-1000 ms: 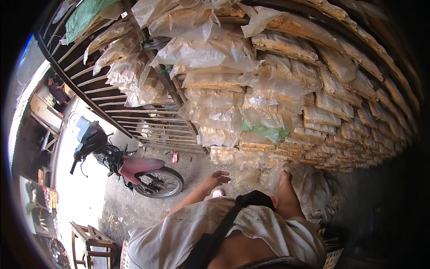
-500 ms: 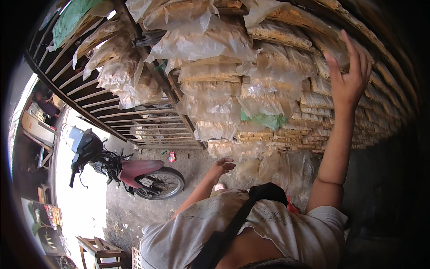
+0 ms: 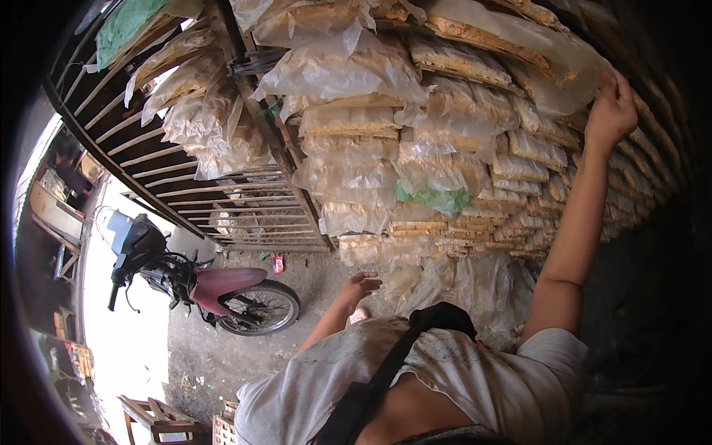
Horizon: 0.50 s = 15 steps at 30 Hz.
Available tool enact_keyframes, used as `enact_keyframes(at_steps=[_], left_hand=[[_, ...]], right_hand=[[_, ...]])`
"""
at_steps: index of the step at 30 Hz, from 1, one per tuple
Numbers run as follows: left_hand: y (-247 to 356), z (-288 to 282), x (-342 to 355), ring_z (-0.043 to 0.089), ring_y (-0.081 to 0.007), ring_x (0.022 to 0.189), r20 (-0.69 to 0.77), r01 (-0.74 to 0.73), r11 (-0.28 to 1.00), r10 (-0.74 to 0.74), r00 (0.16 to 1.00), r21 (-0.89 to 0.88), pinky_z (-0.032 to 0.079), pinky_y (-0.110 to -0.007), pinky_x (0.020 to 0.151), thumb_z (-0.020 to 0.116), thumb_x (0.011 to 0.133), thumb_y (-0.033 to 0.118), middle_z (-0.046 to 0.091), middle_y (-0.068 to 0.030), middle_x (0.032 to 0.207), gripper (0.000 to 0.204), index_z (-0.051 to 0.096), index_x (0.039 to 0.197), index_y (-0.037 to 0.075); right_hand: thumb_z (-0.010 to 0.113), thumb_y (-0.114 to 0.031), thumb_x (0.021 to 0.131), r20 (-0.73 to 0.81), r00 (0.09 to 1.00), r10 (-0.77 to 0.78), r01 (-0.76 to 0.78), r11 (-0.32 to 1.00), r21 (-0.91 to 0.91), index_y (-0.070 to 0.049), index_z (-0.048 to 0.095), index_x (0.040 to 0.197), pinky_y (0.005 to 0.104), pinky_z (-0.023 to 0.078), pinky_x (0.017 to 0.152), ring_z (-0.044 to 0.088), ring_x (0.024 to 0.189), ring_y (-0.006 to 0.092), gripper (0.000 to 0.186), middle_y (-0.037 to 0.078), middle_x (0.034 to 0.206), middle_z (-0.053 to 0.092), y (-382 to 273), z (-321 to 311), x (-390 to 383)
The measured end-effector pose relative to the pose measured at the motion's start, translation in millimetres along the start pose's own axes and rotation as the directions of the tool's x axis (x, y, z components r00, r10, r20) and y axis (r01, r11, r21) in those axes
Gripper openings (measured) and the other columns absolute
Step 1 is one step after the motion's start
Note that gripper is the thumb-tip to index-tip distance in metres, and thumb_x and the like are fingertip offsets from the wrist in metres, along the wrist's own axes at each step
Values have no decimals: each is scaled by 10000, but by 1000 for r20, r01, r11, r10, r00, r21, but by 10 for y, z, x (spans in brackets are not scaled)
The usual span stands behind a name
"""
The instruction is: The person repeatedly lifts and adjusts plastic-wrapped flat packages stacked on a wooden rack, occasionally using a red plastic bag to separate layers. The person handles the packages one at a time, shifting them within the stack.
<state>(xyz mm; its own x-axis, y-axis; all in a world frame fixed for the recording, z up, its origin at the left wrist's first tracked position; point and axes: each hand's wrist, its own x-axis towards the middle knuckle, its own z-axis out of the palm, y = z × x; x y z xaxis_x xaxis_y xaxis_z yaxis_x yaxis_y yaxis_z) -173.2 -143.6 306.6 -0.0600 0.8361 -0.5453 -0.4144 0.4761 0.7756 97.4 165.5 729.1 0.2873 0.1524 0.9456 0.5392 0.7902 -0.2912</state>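
Tall slatted racks hold several rows of pale yellowish slabs (image 3: 460,59) under clear plastic. At the upper right, my right hand (image 3: 614,113) is raised with its fingers closed on the end of a clear plastic sheet (image 3: 567,78). That sheet lies over one of the top slabs and droops along its front edge. Low and near my body, my left hand (image 3: 360,289) hangs in the air. Its fingers are loosely stretched, and nothing shows in them. Beyond it are the lower rows and bunched clear plastic (image 3: 460,289).
A motorbike (image 3: 215,289) with a dull red rear fender is parked at left. Above it extends a slatted wooden rack (image 3: 245,196) with plastic-covered slabs at its upper part. A small wooden stool (image 3: 159,415) stands at lower left. A red wrapper (image 3: 279,263) lies on the floor.
My right hand was spread apart in front of the upper rows; now it is farther right and closed on the plastic sheet's end. My left hand has dropped slightly.
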Motion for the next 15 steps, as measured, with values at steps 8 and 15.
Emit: enact_keyframes(at_steps=[8,15], left_hand=[[-2,-112,-65,535,-185,1016,-20,5,1000,-6,1000,-4,359,-315,885,465,836,149,589,-98,1070,341,445,1161,49],[26,-134,30,518,-184,1045,28,9,999,-10,1000,39,353,-317,890,422,850,135,577,-94,1100,324,443,1165,58]], right_hand=[[513,-112,829,-32,778,627,-431,571,699,26,575,1007,312,455,845,577,885,173,234,101,958,605,186,-681,-691],[504,-161,853,-106,846,523,-349,691,633,16,576,969,287,435,773,550,813,150,224,74,883,587,366,-1320,-182]])
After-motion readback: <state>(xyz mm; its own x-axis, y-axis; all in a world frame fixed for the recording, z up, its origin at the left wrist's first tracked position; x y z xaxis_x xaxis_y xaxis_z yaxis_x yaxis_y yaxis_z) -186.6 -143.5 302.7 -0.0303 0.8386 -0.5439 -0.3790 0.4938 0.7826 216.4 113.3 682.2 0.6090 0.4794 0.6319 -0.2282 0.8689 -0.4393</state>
